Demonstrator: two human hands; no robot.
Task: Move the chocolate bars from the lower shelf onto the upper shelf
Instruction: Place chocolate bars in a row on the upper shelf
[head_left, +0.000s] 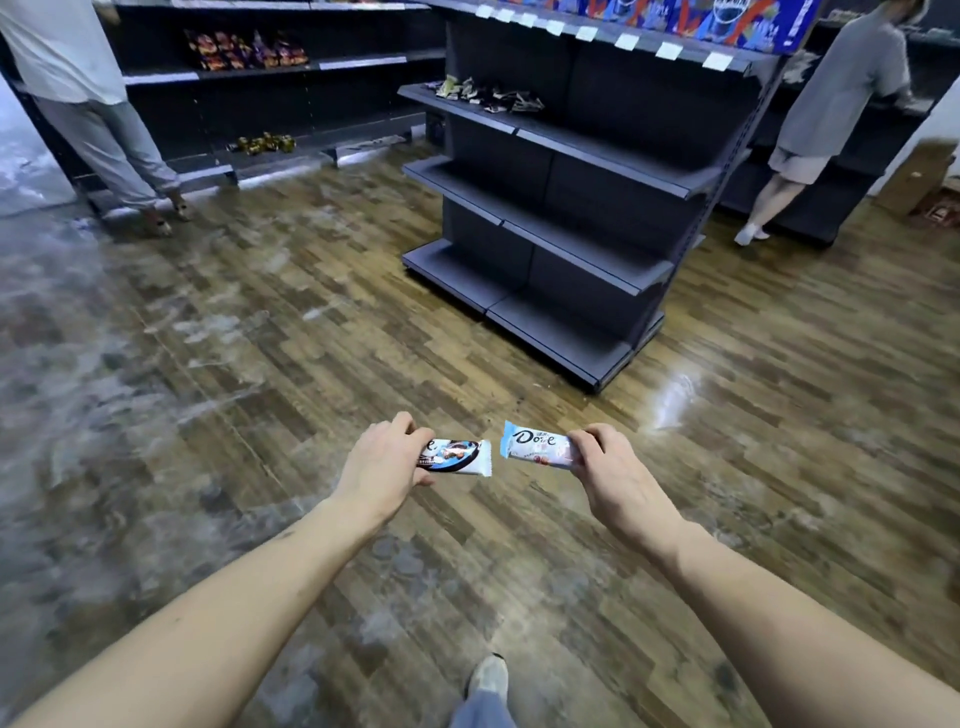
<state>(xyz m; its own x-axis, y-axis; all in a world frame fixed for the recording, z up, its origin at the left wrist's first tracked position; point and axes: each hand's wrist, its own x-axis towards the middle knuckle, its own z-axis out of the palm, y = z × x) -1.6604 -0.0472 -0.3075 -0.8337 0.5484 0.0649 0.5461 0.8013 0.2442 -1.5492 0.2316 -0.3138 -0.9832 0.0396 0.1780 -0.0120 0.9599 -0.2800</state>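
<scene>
Chocolate bars, two of them, are in the air over the wooden floor (260, 322), one in each hand and well short of the shelving. The left hand (382, 467) is clenched round one end of the dark-and-white bar (460, 456); the right hand (613, 467) pinches the far end of the pale bar (535, 448). Both lie roughly level, long axes running left to right, free ends pointing inward at each other with a small gap between.

They look light and flat, stiff enough to stay straight when held by one end, though I would guess a hard squeeze could snap the chocolate inside. The foil wrapper is likely slick, so a grip across the body seems safer than one on the crimped seal.

Ahead stands the grey shelf unit (597, 208), its lower tiers bare in view. A higher shelf (519, 127) carries a few loose wrapped sweets (493, 93). Two other people stand at racks to the far left and right.
</scene>
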